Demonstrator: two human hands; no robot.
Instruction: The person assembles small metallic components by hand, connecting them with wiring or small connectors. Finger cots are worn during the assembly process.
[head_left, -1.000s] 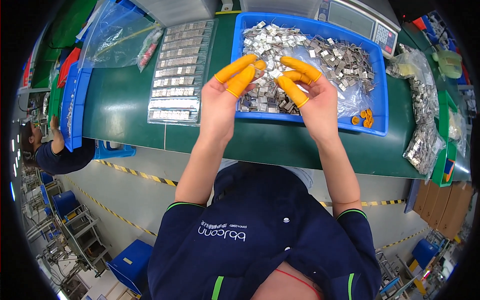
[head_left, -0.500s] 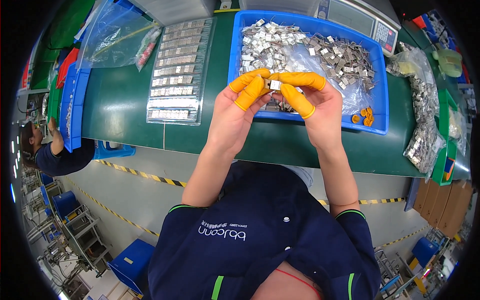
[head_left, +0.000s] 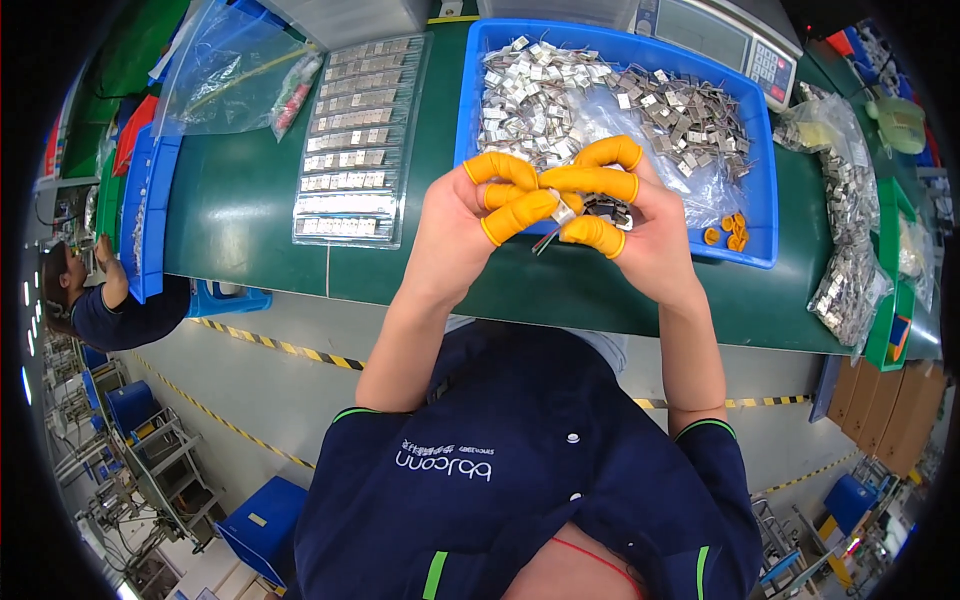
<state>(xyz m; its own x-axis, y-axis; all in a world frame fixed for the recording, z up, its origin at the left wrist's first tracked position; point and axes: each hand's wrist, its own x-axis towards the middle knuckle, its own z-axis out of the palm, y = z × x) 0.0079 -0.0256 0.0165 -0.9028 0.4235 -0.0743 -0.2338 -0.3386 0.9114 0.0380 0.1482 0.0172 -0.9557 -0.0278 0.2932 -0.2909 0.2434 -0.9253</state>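
Note:
Yellow finger cots cover several fingertips of both my hands, which meet over the near edge of the blue bin [head_left: 768,200]. Between the fingertips sits a small white and metal connector [head_left: 563,211], with short thin wires [head_left: 545,242] sticking out below. My left hand [head_left: 455,222] pinches it from the left, thumb lowest. My right hand [head_left: 652,225] has its fingers closed in against the piece from the right. Dark and white parts [head_left: 607,209] show inside the curl of my right fingers; whether they are held or lie behind is unclear. Loose connectors [head_left: 535,95] fill the bin.
Left of the bin lies a clear tray [head_left: 400,180] with rows of connectors. A scale [head_left: 770,65] stands behind the bin. Bagged connectors [head_left: 845,240] lie at right beside a green bin [head_left: 885,335]. Spare finger cots [head_left: 737,232] rest in the blue bin. Another person [head_left: 110,300] works far left.
Both hands have come slightly nearer to me and turned the connector, so its wires now point down. My right fingers have moved over the piece, hiding more of it.

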